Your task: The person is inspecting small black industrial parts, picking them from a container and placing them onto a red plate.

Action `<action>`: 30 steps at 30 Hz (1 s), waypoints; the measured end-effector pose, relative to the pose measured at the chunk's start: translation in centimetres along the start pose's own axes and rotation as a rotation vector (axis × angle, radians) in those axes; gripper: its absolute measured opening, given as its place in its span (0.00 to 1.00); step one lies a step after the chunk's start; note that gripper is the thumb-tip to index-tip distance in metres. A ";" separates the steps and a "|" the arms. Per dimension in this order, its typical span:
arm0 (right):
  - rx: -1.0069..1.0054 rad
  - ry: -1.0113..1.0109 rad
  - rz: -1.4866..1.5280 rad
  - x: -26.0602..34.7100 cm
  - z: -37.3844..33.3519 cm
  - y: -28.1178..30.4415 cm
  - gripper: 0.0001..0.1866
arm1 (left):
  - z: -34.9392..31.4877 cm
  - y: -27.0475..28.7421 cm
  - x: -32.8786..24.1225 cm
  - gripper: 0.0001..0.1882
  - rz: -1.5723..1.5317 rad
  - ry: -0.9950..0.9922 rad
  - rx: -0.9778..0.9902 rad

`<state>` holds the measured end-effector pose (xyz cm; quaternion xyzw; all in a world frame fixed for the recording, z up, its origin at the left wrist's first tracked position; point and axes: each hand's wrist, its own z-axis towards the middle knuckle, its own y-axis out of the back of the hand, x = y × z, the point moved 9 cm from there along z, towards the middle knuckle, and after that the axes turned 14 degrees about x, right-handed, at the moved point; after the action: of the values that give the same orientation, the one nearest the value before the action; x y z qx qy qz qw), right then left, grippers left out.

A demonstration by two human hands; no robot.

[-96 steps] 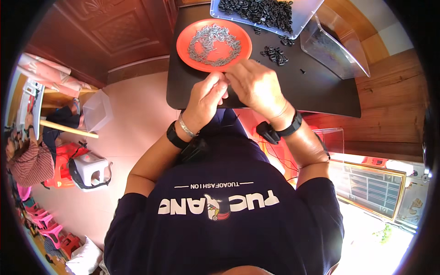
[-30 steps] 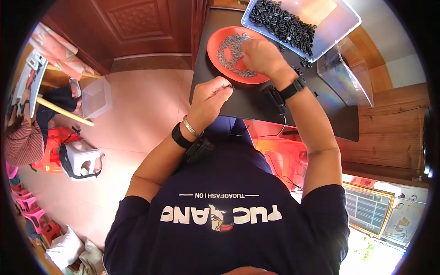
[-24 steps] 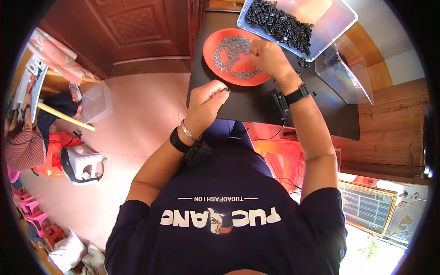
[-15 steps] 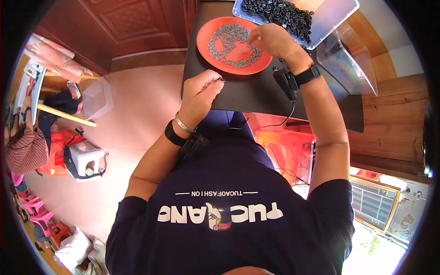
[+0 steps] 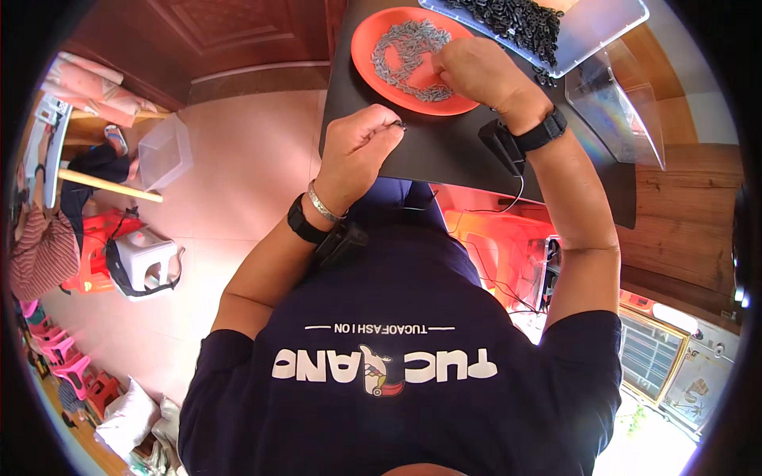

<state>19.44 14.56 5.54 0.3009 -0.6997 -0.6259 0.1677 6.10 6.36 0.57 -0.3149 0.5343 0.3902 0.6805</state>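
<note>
My left hand [image 5: 361, 143] is closed over the near left part of the dark table, pinching a small black plastic piece [image 5: 400, 125] between thumb and forefinger. My right hand [image 5: 484, 73] is at the right part of an orange plate [image 5: 363, 59], its fingers curled together and pointing down at the plate. Small grey pieces [image 5: 413, 44] like screws lie spread over that plate. Whatever the right fingertips hold, if anything, is hidden by the hand. Beyond the right hand stands a clear bin [image 5: 607, 36] full of black plastic pieces [image 5: 516, 24].
A few black pieces [image 5: 545, 78] lie loose beside the bin. A clear plastic lid or box [image 5: 615, 103] leans at the table's [image 5: 444, 155] right side. To the left, a person in a striped top [image 5: 48, 250] sits near a white stool [image 5: 147, 258]. A cable [image 5: 516, 198] hangs from my right wrist device.
The head view has shifted slightly, so the plate and bin appear higher and further right. My right fingers stay at the plate; the left hand still pinches the black piece.
</note>
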 end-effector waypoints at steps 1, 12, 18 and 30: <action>0.007 0.000 0.029 -0.2 -0.1 0.0 0.05 | 0.0 0.0 -0.1 0.04 0.010 -0.017 -0.001; -0.049 0.164 0.069 2.4 -0.7 1.2 0.05 | 0.0 -0.3 -0.6 0.04 0.082 -0.039 0.049; -0.007 0.133 -0.034 3.0 0.2 1.0 0.05 | 0.0 0.0 -0.9 0.04 0.082 -0.058 -0.001; 0.094 0.010 0.005 1.4 0.1 1.2 0.06 | -0.2 0.1 -0.4 0.03 0.045 -0.061 -0.004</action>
<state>18.01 13.82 6.53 0.3097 -0.7282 -0.5905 0.1586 5.88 6.17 0.93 -0.2921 0.5194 0.4159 0.6870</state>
